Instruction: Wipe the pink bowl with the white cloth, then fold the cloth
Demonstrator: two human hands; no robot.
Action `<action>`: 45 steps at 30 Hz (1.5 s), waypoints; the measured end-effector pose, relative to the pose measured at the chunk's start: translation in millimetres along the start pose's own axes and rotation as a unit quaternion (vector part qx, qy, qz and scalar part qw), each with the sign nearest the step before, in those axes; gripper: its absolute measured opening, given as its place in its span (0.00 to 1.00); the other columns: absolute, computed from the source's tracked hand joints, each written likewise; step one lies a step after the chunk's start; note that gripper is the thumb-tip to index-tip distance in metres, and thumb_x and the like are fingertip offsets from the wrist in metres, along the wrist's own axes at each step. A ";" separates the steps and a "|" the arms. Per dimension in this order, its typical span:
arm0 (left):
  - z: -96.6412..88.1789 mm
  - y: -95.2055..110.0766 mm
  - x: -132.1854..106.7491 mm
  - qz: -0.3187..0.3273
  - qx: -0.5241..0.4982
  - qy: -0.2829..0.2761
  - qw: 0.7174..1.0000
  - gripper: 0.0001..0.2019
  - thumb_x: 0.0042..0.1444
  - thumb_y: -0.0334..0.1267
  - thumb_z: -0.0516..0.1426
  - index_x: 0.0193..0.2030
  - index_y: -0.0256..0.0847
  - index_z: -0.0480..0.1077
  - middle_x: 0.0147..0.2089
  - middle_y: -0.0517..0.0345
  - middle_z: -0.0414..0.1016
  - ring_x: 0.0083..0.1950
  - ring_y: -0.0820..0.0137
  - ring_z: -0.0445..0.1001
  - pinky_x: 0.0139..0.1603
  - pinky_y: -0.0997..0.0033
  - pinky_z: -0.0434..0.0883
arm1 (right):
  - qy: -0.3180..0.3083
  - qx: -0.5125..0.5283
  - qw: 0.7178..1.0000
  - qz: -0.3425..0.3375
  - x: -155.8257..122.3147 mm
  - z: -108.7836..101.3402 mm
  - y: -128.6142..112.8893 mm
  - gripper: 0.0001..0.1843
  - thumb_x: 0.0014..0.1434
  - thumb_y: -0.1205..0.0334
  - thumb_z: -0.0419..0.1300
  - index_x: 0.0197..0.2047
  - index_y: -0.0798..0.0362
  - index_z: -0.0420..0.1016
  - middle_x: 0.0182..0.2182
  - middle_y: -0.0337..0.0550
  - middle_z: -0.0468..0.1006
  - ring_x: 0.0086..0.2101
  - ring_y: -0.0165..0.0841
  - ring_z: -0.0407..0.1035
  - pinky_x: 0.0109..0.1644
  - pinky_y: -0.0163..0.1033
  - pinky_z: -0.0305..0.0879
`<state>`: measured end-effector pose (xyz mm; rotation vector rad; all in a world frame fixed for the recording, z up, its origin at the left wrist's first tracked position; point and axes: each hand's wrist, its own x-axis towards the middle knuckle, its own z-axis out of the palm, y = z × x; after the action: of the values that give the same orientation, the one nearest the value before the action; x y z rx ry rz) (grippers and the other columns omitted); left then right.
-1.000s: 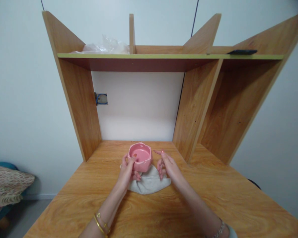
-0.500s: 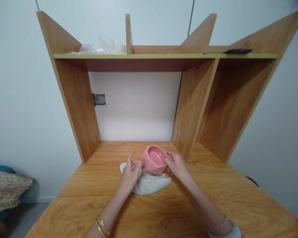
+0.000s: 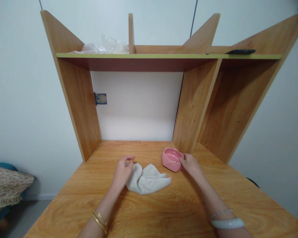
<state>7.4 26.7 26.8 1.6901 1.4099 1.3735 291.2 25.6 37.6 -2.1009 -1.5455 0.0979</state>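
Bowl (image 3: 172,159): pink, upright on desk (image 3: 164,211), right of cloth (image 3: 149,180) and apart from it.
Right hand (image 3: 190,164): grasps bowl's right rim; bowl lies to its left.
Left hand (image 3: 123,170): on cloth's left edge, fingers curled together; whether they pinch fabric is unclear.
Nearer hand: right to bowl, left to cloth.

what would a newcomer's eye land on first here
The pink notched ceramic bowl stands out, on the wooden desk right of centre, held at its rim by the right hand. Beside it lies a crumpled pale grey cloth, with the left hand on its left edge.
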 end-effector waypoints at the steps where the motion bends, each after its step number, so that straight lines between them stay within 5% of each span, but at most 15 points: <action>1: -0.4 -0.9 0.2 -0.001 0.005 0.000 1.000 0.08 0.49 0.30 0.52 0.33 0.39 0.72 0.40 0.51 0.75 0.46 0.66 0.71 0.50 0.65 0.63 | -0.002 -0.002 1.000 0.000 0.2 0.5 0.1 0.13 0.53 0.67 0.48 0.27 0.60 0.72 0.23 0.50 0.75 0.26 0.34 0.69 0.27 0.32 0.54; 16: -18.2 -2.6 4.6 -0.007 0.174 -0.006 0.985 0.08 0.49 0.31 0.50 0.35 0.38 0.70 0.41 0.47 0.72 0.47 0.63 0.69 0.50 0.66 0.62 | -0.009 -0.038 0.999 0.020 3.1 1.1 5.9 0.13 0.54 0.64 0.48 0.29 0.59 0.73 0.27 0.53 0.76 0.30 0.36 0.70 0.28 0.32 0.56; 23: -20.2 -8.4 1.5 -0.065 0.321 -0.046 0.944 0.15 0.56 0.41 0.45 0.40 0.34 0.66 0.45 0.41 0.67 0.43 0.61 0.70 0.44 0.66 0.63 | 0.033 -0.031 0.999 0.002 -12.3 -19.7 -23.2 0.19 0.57 0.56 0.48 0.48 0.58 0.67 0.33 0.54 0.76 0.34 0.39 0.70 0.32 0.35 0.57; 28: -21.8 -11.6 3.3 -0.086 0.322 -0.061 0.941 0.14 0.55 0.44 0.46 0.36 0.33 0.64 0.40 0.39 0.70 0.41 0.60 0.70 0.40 0.68 0.63 | -0.082 0.041 0.985 -0.144 -40.0 -4.6 -52.2 0.11 0.54 0.65 0.49 0.31 0.54 0.73 0.28 0.44 0.76 0.31 0.34 0.69 0.34 0.34 0.58; 32: -23.3 -10.8 3.0 -0.095 0.312 -0.067 0.943 0.14 0.54 0.45 0.48 0.36 0.33 0.62 0.38 0.39 0.71 0.40 0.60 0.71 0.37 0.69 0.62 | -0.135 0.060 0.968 -0.201 -52.7 21.5 -48.8 0.10 0.50 0.67 0.52 0.34 0.57 0.73 0.34 0.50 0.76 0.36 0.37 0.69 0.38 0.36 0.59; 36: -22.4 -9.6 0.7 -0.104 0.312 -0.073 0.942 0.15 0.53 0.47 0.48 0.38 0.35 0.60 0.36 0.41 0.72 0.38 0.60 0.72 0.34 0.69 0.61 | -0.160 0.087 0.963 -0.198 -52.4 30.8 -42.6 0.14 0.50 0.67 0.53 0.40 0.58 0.72 0.36 0.50 0.75 0.39 0.37 0.68 0.40 0.37 0.59; 40: -20.4 -8.8 0.9 -0.104 0.325 -0.076 0.937 0.10 0.52 0.40 0.49 0.39 0.38 0.58 0.34 0.47 0.72 0.35 0.62 0.71 0.31 0.69 0.61 | -0.230 0.103 0.952 -0.176 -48.8 31.5 -44.4 0.20 0.49 0.69 0.54 0.48 0.61 0.68 0.33 0.47 0.75 0.33 0.33 0.67 0.33 0.33 0.58; 45: -19.7 -4.4 4.8 -0.031 0.169 -0.032 0.985 0.13 0.47 0.32 0.49 0.42 0.40 0.55 0.30 0.58 0.67 0.31 0.68 0.68 0.31 0.72 0.62 | -0.235 0.092 0.959 -0.126 -48.6 33.7 -44.8 0.16 0.48 0.65 0.56 0.42 0.61 0.71 0.25 0.42 0.74 0.26 0.31 0.66 0.27 0.32 0.55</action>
<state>-12.8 28.7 31.3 1.8610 1.7175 1.0813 223.6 3.3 17.0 -1.7969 -1.9749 0.6636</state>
